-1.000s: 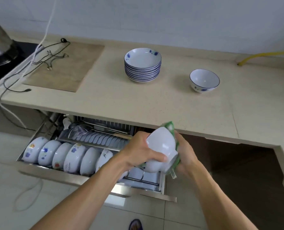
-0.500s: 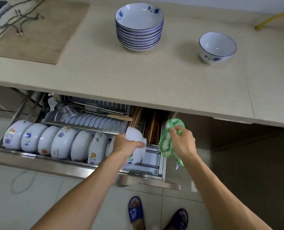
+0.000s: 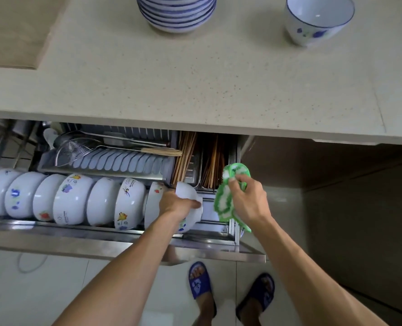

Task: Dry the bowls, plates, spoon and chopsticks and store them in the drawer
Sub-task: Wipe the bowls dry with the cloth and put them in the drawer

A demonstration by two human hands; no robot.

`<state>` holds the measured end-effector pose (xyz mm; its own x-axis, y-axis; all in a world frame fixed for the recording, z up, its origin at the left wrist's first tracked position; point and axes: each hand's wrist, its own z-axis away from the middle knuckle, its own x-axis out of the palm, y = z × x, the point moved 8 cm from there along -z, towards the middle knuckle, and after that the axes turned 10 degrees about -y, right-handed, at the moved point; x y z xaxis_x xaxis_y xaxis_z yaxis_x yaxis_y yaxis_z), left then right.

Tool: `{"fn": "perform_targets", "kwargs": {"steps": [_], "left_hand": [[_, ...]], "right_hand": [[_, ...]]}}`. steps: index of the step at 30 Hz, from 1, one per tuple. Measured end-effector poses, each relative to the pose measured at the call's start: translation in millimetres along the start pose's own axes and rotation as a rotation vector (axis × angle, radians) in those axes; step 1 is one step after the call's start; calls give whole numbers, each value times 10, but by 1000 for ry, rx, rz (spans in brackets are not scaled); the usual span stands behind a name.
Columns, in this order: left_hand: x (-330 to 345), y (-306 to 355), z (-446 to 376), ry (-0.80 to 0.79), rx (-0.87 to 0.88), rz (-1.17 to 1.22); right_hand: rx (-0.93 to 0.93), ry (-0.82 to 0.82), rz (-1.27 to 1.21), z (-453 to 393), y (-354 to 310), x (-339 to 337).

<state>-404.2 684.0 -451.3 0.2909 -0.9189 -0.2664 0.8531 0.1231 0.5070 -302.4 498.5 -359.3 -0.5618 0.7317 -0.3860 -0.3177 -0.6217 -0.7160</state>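
The left hand gripped a white bowl on its edge, at the right end of the bowl row in the open drawer. Just right of it, the right hand clutched a bunched green-and-white cloth above the drawer's right edge. Beyond both hands, chopsticks lay in the drawer; on the counter stood stacked plates and one bowl.

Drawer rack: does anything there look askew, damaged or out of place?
Nothing stands out. The bowls stand on edge in one even row, and the left hand holds another bowl at its right end.
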Motion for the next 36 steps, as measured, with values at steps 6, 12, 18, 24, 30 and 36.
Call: {"fn": "perform_targets", "kwargs": {"steps": [6, 12, 18, 24, 30, 36], "left_hand": [[39, -204, -189, 22, -75, -1], [43, -215, -283, 4, -103, -35], [-11, -45, -89, 40, -55, -169], [-3, 621, 554, 136, 249, -571], [119, 1381, 1231, 285, 658, -938], [328, 2071, 1649, 375, 855, -1067]], "right_hand": [[-14, -3, -4, -29, 68, 49], [14, -2, -8, -4, 152, 82], [17, 17, -23, 48, 146, 10], [10, 28, -33, 197, -34, -162], [-32, 95, -99, 362, -446, -665], [-45, 185, -228, 403, -748, -1369]]}}
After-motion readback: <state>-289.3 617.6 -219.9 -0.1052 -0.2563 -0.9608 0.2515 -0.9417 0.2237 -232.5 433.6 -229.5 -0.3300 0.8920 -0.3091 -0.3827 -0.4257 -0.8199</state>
